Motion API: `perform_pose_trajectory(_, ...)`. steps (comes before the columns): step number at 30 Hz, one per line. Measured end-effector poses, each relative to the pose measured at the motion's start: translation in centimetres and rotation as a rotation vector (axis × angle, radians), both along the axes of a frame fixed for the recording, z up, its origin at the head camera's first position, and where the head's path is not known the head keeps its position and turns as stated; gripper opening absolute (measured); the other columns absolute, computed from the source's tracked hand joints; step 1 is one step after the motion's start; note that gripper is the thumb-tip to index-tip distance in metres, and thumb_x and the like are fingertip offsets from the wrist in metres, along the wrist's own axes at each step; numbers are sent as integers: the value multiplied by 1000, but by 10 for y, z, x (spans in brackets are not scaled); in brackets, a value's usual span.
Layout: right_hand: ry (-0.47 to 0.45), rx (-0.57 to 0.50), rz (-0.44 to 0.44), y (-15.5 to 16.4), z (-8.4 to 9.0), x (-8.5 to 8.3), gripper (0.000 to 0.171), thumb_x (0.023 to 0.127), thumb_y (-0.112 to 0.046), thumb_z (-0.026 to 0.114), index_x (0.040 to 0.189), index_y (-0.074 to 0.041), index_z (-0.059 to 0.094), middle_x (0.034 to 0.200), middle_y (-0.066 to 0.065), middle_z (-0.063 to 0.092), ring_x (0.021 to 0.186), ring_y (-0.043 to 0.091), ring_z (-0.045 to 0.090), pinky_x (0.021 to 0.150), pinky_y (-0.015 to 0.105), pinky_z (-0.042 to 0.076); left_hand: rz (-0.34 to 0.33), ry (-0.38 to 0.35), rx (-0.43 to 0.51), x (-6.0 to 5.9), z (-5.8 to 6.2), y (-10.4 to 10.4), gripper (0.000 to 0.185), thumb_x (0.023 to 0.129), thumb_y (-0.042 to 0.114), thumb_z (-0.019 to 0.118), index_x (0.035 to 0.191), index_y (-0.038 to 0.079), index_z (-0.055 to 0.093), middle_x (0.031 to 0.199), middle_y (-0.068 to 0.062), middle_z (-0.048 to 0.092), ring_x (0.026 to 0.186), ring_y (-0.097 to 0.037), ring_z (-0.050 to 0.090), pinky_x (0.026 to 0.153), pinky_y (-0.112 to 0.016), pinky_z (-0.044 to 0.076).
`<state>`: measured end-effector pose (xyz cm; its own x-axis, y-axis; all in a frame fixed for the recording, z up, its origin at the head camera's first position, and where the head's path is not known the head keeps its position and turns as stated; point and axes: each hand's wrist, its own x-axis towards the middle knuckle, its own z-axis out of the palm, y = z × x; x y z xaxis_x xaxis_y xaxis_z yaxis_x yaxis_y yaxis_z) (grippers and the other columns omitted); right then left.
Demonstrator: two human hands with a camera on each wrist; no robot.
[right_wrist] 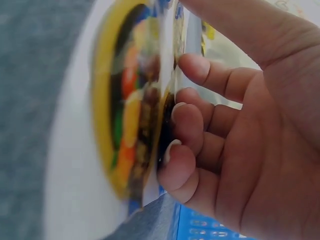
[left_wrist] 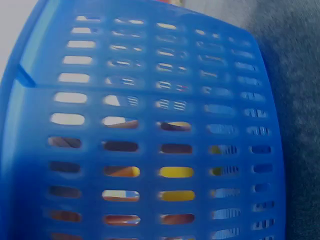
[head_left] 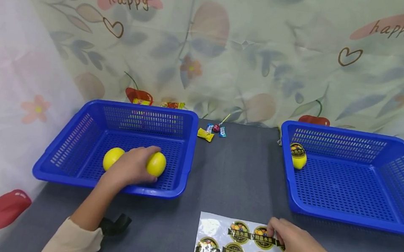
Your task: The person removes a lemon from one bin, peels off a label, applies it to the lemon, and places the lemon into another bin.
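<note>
In the head view my left hand [head_left: 130, 167] reaches into the left blue basket [head_left: 187, 158] and grips a smooth yellow lemon [head_left: 156, 164] between thumb and fingers. A second lemon [head_left: 112, 157] lies beside that hand, partly covered by it. The left wrist view shows mostly the basket's slotted wall [left_wrist: 150, 90], with bits of yellow through the slots. On the table, a white sheet of round fruit stickers [head_left: 224, 231] lies under my right hand [head_left: 297, 247]. Its thumb and fingertips rest on the sheet, spread apart; the right wrist view shows the fingertips at a sticker [right_wrist: 132, 105].
At the right stands another blue basket [head_left: 346, 219], holding a lemon with a black label [head_left: 299, 156]. Small wrapped candies [head_left: 206, 135] and a lollipop [head_left: 217, 128] lie near the back curtain. A black object [head_left: 115, 225] sits by the left forearm.
</note>
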<state>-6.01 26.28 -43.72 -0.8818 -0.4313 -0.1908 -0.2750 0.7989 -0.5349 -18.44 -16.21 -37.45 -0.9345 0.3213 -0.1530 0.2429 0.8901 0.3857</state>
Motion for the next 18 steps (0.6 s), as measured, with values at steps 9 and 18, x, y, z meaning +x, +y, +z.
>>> perform_pose_trajectory(9,-91,-13,25,-2,5,-9,58,64,-50,91,92,-21,50,78,-4,47,67,8,41,55,29,34,58,210,241,19,8,18,81,80,21,87,149,12,45,134,-14,59,108,-31,60,95,-53,49)
perform_pose_trajectory(18,-204,1,27,-7,11,-18,56,63,-42,94,87,-18,49,71,-4,42,61,12,35,52,30,28,-91,434,516,45,17,52,81,77,18,89,146,15,48,138,-5,55,115,-19,58,90,-36,55)
